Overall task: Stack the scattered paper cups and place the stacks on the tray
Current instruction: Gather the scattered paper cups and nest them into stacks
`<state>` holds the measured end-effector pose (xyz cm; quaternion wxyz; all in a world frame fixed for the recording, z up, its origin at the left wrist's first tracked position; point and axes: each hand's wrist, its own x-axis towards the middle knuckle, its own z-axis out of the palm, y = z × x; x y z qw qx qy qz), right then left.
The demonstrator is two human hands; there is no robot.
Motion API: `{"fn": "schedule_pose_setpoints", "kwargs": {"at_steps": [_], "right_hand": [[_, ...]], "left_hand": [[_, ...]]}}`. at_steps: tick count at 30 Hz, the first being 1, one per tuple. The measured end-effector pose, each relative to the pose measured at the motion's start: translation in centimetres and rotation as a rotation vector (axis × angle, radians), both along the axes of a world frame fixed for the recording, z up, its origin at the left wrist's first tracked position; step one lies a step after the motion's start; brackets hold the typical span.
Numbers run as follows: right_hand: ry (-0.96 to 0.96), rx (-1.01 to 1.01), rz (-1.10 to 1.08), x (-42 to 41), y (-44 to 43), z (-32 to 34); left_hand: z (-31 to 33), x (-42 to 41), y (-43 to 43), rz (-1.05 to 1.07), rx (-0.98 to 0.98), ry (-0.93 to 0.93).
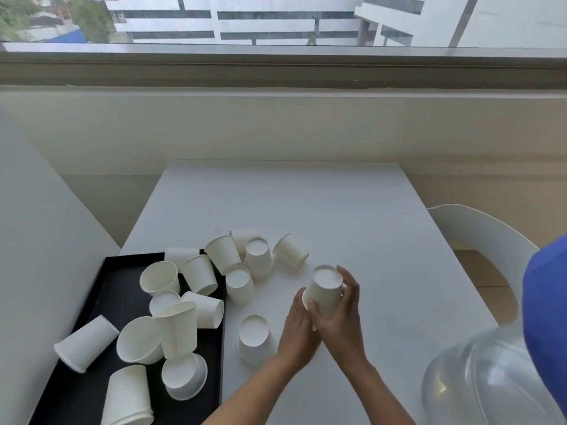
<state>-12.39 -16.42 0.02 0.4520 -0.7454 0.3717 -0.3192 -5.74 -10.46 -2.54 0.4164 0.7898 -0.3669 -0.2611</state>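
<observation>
Both hands hold white paper cups over the middle of the white table (352, 216). My right hand (345, 314) wraps an upside-down cup (324, 289), its base facing up. My left hand (302, 326) grips from the left, where a second cup rim peeks out beneath. Just left of my hands stands an inverted cup (254, 340). Several more cups (259, 259) lie or stand scattered behind it. The black tray (122, 271) at the left holds several cups, most tipped on their sides (86, 343).
A clear plastic dome (481, 381) sits at the table's right front corner. A white chair (491, 240) stands to the right, with blue fabric (546, 317) at the frame edge. A white surface lies left of the tray. A wall and window run behind.
</observation>
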Motion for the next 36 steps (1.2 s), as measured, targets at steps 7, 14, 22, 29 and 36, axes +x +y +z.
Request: {"fn": "schedule_pose_setpoints", "kwargs": {"at_steps": [7, 14, 22, 29, 36], "right_hand": [[0.183, 0.002, 0.056, -0.7, 0.7, -3.4], [0.252, 0.015, 0.027, -1.0, -1.3, -4.9], [0.188, 0.121, -0.031, -0.9, -3.5, -6.0], [0.205, 0.220, -0.008, -1.2, -4.4, -7.4], [0.264, 0.227, 0.105, -1.2, -4.9, -7.1]], "left_hand": [[-2.6, 0.0, 0.8, 0.097, 0.073, 0.143], [-0.5, 1.3, 0.8, 0.094, 0.096, 0.002], [5.0, 8.5, -0.9, 0.374, -0.126, -0.200], [3.5, 13.3, -2.3, 0.325, 0.209, -0.219], [1.8, 13.9, -2.7, 0.299, 0.273, -0.358]]}}
